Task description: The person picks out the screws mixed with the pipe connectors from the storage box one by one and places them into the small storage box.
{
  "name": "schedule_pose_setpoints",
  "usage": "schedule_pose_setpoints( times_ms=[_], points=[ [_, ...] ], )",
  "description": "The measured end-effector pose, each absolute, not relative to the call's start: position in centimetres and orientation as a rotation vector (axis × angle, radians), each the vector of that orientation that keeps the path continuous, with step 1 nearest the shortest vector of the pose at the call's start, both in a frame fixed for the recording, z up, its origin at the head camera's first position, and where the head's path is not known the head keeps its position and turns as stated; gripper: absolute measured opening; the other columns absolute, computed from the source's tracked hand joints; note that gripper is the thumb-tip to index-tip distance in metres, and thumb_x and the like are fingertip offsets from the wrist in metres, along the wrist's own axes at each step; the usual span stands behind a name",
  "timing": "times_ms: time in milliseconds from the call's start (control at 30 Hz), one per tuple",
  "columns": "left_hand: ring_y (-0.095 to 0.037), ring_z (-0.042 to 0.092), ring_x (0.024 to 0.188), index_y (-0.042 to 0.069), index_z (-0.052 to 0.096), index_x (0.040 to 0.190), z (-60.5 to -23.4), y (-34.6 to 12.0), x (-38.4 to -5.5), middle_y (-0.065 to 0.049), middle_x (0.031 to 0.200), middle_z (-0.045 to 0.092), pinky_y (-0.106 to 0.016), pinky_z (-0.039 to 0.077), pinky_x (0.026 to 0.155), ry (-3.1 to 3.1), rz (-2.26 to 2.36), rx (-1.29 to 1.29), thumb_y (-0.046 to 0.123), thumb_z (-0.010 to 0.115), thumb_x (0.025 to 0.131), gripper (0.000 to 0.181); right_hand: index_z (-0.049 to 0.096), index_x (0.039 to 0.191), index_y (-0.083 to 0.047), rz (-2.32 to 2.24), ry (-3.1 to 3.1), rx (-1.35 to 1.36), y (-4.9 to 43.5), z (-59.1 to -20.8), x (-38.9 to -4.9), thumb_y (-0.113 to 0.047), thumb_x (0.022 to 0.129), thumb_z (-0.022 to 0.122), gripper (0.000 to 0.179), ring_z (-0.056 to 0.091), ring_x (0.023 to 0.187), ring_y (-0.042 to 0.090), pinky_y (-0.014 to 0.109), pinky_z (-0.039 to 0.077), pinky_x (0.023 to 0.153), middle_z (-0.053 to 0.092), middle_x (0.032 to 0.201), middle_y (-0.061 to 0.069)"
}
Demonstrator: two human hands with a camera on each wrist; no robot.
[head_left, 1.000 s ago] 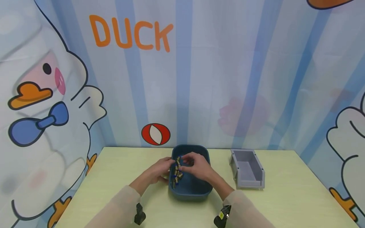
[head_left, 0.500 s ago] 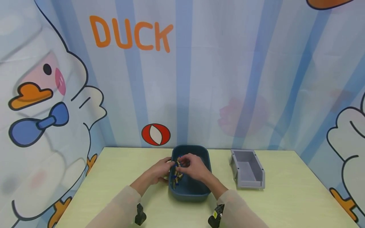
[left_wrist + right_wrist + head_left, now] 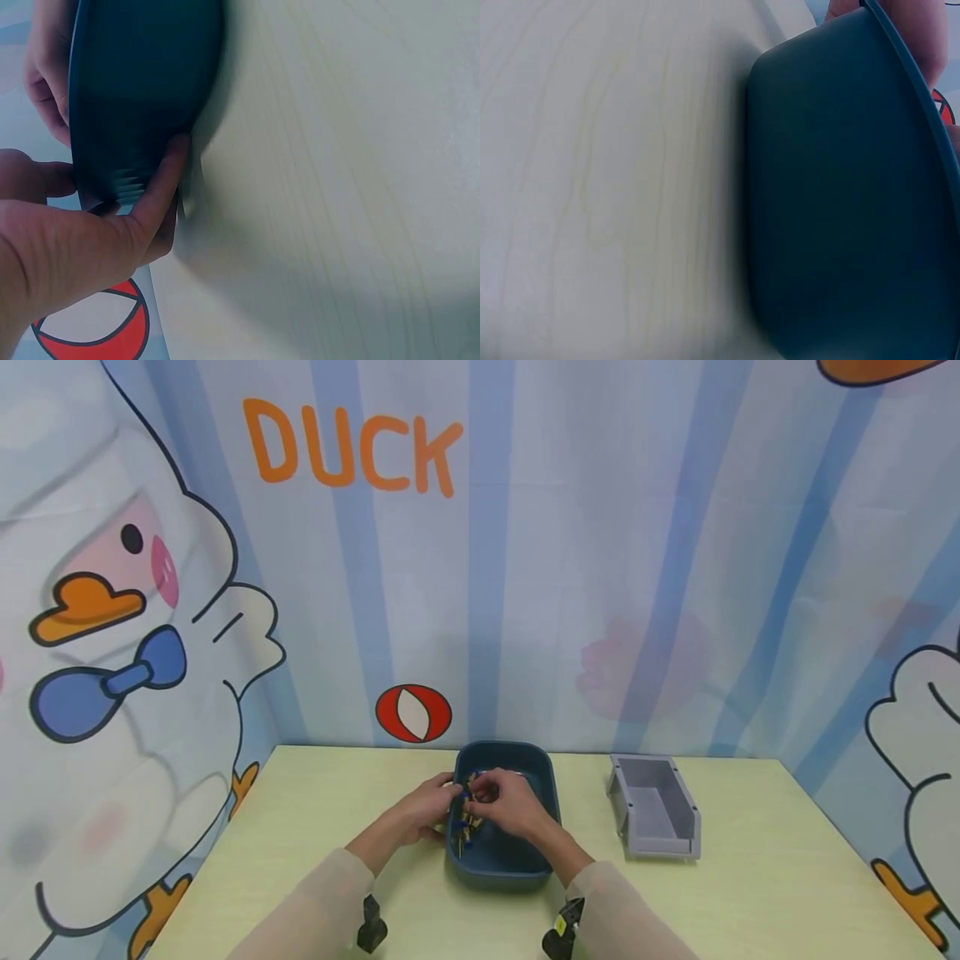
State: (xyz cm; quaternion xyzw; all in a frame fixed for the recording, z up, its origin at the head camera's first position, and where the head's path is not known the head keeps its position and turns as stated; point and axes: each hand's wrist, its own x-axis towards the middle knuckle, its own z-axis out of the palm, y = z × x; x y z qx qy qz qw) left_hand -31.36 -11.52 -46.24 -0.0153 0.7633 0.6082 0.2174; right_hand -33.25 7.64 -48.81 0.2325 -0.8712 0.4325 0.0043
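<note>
A dark blue plastic bin [image 3: 510, 860] is at the middle of the table. Along its inner left side lie several small brass-coloured pieces with blue parts [image 3: 467, 833], their kind too small to tell. My left hand [image 3: 420, 808] grips the bin's left wall; the left wrist view shows a finger [image 3: 166, 176] stretched along the outside. Over the pieces my right hand [image 3: 510, 800] reaches into the bin, fingers bent and fingertips near the left wall. Whether it pinches a piece is hidden. In the right wrist view the bin's outer wall [image 3: 840, 195] covers most of that hand.
A grey open-fronted storage bin [image 3: 652, 810] stands on the table [image 3: 765, 860] to the right of the blue one. Behind the table hangs a striped curtain [image 3: 570, 568] with duck drawings. A camera is strapped to each wrist.
My right hand has moved slightly left and its fingers have drawn closer together over the small pieces. My left hand keeps its place on the bin. The head view has shifted a little.
</note>
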Motion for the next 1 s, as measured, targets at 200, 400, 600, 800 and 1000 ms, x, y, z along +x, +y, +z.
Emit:
schedule_pose_setpoints(
  times_ms=[200,400,600,800,1000],
  points=[
    [-0.048,0.053,0.137,0.006,0.032,0.164,-46.24,-11.33,-31.29,-0.029,0.150,0.053,-0.070,0.053,0.096,2.120,1.679,-0.018,0.025,0.040,0.116,0.053,0.077,0.109,-0.001,1.321,-2.760,0.700,7.60,-48.95,-33.40,-0.017,0.092,0.083,0.024,0.064,0.085,0.013,0.032,0.056,0.079,0.071,0.092,0.001],
    [-0.047,0.054,0.135,0.006,0.031,0.165,-46.44,-11.57,-31.46,-0.029,0.150,0.053,-0.069,0.053,0.098,2.111,1.676,-0.005,0.025,0.040,0.116,0.053,0.077,0.106,-0.002,1.298,-2.780,0.700,7.66,-49.08,-33.45,-0.016,0.092,0.083,0.021,0.064,0.083,0.012,0.031,0.056,0.077,0.071,0.089,0.000],
    [-0.049,0.053,0.136,0.006,0.032,0.164,-46.53,-11.90,-31.59,-0.028,0.149,0.054,-0.070,0.051,0.100,2.098,1.682,0.000,0.023,0.042,0.116,0.053,0.077,0.100,-0.003,1.240,-2.792,0.741,7.63,-49.16,-33.47,-0.013,0.090,0.084,0.016,0.063,0.080,0.010,0.030,0.056,0.075,0.071,0.087,-0.001],
    [-0.049,0.053,0.137,0.004,0.031,0.164,-46.49,-11.91,-31.48,-0.029,0.149,0.054,-0.070,0.051,0.099,2.094,1.694,0.016,0.022,0.041,0.115,0.053,0.078,0.095,-0.004,1.170,-2.828,0.794,7.56,-49.42,-33.57,-0.015,0.090,0.084,0.013,0.063,0.075,0.007,0.028,0.055,0.071,0.072,0.083,-0.003],
    [-0.049,0.054,0.136,0.004,0.030,0.164,-46.65,-11.86,-31.58,-0.029,0.149,0.054,-0.070,0.051,0.098,2.092,1.694,0.029,0.022,0.042,0.115,0.054,0.078,0.095,-0.004,1.127,-2.840,0.802,7.69,-49.56,-33.62,-0.016,0.090,0.085,0.014,0.064,0.076,0.008,0.029,0.056,0.073,0.073,0.085,-0.002]
  ],
)
